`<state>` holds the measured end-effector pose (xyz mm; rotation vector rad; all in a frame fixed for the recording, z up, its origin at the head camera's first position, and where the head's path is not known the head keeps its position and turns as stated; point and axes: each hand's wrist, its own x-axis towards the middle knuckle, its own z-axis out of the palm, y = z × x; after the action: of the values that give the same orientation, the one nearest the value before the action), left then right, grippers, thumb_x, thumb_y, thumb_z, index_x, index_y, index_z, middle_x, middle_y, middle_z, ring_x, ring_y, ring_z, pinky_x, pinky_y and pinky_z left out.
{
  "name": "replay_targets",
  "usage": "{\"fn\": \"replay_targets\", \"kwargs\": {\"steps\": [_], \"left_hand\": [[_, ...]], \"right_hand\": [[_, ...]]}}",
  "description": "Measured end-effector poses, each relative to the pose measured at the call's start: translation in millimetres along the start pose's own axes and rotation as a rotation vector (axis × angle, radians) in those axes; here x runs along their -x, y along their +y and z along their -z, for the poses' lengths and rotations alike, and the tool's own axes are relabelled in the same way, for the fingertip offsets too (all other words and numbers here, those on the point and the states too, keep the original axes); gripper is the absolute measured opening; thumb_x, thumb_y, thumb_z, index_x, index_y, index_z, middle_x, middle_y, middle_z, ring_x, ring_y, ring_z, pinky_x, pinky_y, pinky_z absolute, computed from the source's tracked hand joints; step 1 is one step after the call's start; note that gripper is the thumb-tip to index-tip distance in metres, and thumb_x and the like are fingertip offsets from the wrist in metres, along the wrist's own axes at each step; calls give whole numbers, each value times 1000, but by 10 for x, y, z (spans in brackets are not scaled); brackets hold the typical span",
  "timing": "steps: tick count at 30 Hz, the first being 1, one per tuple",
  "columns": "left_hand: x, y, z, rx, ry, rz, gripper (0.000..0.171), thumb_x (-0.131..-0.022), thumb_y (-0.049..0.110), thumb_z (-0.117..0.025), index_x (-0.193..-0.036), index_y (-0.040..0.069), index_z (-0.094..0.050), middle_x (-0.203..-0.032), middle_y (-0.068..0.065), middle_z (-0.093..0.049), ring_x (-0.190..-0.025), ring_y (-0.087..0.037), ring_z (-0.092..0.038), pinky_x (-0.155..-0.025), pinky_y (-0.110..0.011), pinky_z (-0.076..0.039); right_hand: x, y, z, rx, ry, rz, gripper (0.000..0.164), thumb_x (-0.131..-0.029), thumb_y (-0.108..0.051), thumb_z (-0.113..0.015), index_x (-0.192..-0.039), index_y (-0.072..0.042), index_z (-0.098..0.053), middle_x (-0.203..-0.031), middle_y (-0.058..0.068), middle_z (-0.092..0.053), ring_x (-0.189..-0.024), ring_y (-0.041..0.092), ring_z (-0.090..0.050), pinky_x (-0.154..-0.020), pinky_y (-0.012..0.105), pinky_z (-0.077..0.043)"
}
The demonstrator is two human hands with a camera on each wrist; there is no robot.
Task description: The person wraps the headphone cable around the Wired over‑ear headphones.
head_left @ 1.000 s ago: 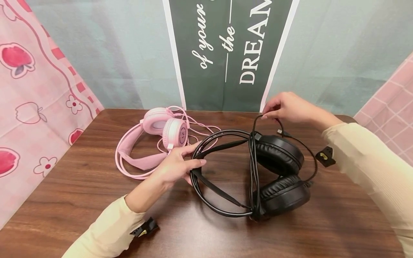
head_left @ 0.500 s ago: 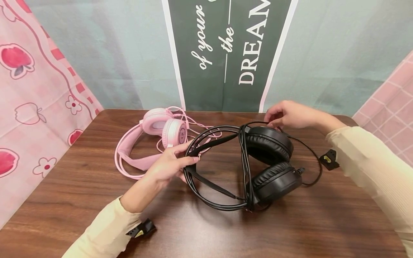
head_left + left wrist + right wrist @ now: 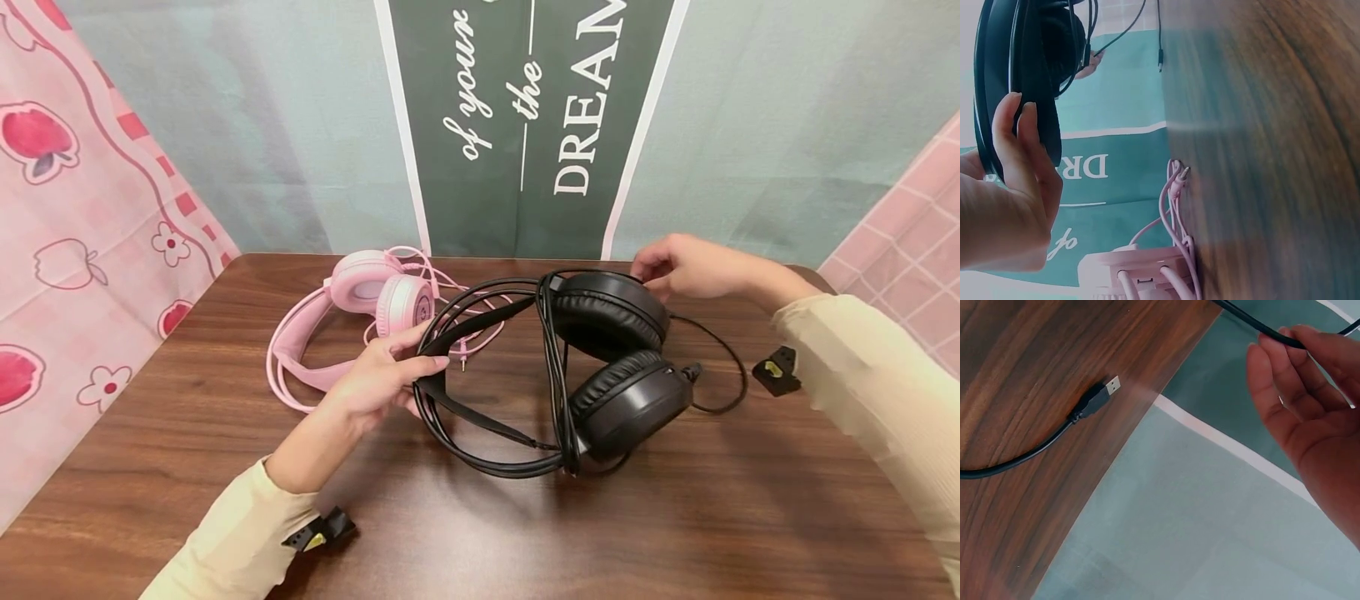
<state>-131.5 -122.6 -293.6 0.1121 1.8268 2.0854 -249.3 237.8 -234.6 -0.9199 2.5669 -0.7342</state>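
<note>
A pair of black over-ear headphones (image 3: pixel 630 408) is held over the table, its ear cups toward the right. My left hand (image 3: pixel 378 379) grips the headband, thumb on the near side and fingers behind it. Several loops of black cable (image 3: pixel 553 358) run across the headphones beside the ear cups. Behind the upper ear cup, my right hand (image 3: pixel 697 265) is partly hidden in the head view. The right wrist view shows this hand pinching the black cable (image 3: pixel 1260 325) between thumb and fingers. A USB plug (image 3: pixel 1094 400) on the cable's end appears there against the table.
Pink headphones (image 3: pixel 405 308) with a bundled pink cable (image 3: pixel 491 337) lie on the wooden table (image 3: pixel 225 467) at the back left, just beyond my left hand. A fabric backdrop (image 3: pixel 300 125) with lettering hangs behind the table's rear edge.
The black headphones have shifted left and slightly up in the head view, along with my left hand. My right hand has moved a little right, and the cable it held up has drawn down behind the ear cup.
</note>
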Motion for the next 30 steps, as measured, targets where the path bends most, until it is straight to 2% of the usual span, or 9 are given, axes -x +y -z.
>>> {"fn": "replay_targets", "kwargs": {"steps": [4, 5, 8, 11, 12, 18, 24, 30], "left_hand": [[5, 41, 23, 2, 12, 2, 57, -85, -1, -55, -139, 5, -37, -84, -5, -55, -51, -9, -57, -47, -34, -55], [8, 52, 28, 0, 13, 0, 56, -85, -1, -55, -138, 5, -37, -80, -5, -54, -50, -9, -56, -46, -33, -54], [17, 85, 45, 9, 9, -9, 56, -86, -1, -54, -139, 5, -36, -73, -3, -54, -48, -9, -55, -45, -29, -53], [28, 117, 66, 26, 8, -19, 57, -86, 0, -53, -140, 7, -35, -68, -1, -53, -48, -9, -55, -43, -27, -52], [32, 128, 74, 37, 10, -23, 57, -86, -1, -52, -140, 7, -35, -69, -1, -54, -49, -9, -56, -44, -27, -52], [59, 173, 134, 112, 45, -28, 52, -87, -2, -50, -137, 6, -38, -75, 0, -59, -53, -9, -58, -43, -26, -52], [77, 194, 201, 141, 95, -51, 46, -87, -3, -51, -132, 6, -44, -72, -2, -61, -51, -8, -58, -42, -22, -50], [72, 224, 266, 178, 137, -46, 53, -88, -3, -51, -139, 9, -38, -72, -1, -62, -52, -8, -58, -43, -21, -49]], "right_hand": [[24, 85, 1, -40, 8, 34, 10, -81, 7, -56, -83, -2, -59, -72, 4, -59, -64, 14, -56, -57, 27, -52], [29, 116, 0, -54, 15, 63, 11, -80, 8, -56, -83, -2, -59, -70, 4, -59, -63, 14, -56, -56, 26, -51], [47, 188, -5, -46, 41, 75, 13, -79, 9, -57, -83, -3, -57, -70, 3, -59, -63, 13, -56, -55, 26, -51], [81, 234, -14, -42, 53, 57, 12, -81, 10, -55, -85, -1, -56, -73, 5, -60, -65, 12, -57, -56, 26, -51], [94, 239, -18, -39, 51, 22, 10, -82, 9, -54, -87, 0, -55, -75, 5, -60, -66, 12, -57, -58, 26, -51], [172, 322, -48, -84, 38, -67, 6, -87, 9, -49, -88, 3, -50, -75, 8, -59, -64, 12, -55, -54, 25, -49], [234, 416, -94, -92, 58, -86, 6, -86, 10, -49, -90, 6, -51, -74, 11, -59, -62, 17, -58, -53, 28, -51], [276, 495, -142, -32, 106, -91, 3, -86, 1, -58, -87, 3, -59, -68, 6, -61, -58, 14, -57, -50, 27, -50]]}}
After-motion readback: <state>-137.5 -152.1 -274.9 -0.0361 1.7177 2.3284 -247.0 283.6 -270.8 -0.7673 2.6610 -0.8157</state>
